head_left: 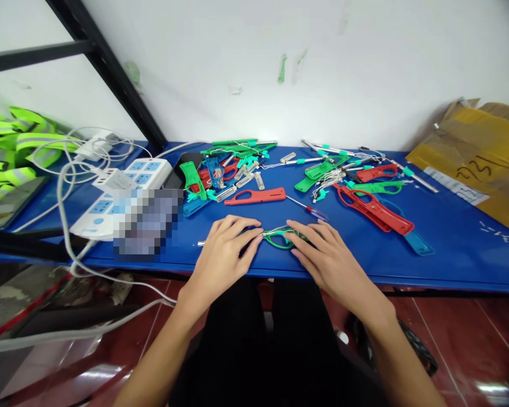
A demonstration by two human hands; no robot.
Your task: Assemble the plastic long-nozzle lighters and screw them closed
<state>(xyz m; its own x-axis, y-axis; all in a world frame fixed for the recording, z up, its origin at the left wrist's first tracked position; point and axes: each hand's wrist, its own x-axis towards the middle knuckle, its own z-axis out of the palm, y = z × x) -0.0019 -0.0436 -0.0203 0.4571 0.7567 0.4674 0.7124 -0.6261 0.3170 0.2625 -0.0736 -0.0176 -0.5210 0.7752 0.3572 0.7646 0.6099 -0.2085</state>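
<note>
A green lighter casing (279, 244) with an open loop handle lies at the table's front edge, between my two hands. Thin wires and a teal part rest in it. My left hand (227, 249) pinches the left end of this casing between thumb and fingertips. A metal tube end (201, 243) pokes out to the left of that hand. On the other end, my right hand (322, 246) grips the casing, its fingers curled over and hiding much of it. A red casing half (261, 196) and a screwdriver (316, 212) lie just behind.
Loose casings, clear gas tanks (258, 181) and metal tubes with wires (335, 150) are heaped along the wall. Red casings (377, 212) lie right. Left stand a power strip (99, 217), a blurred phone (150, 220) and cables. A cardboard box (483, 164) fills the right end.
</note>
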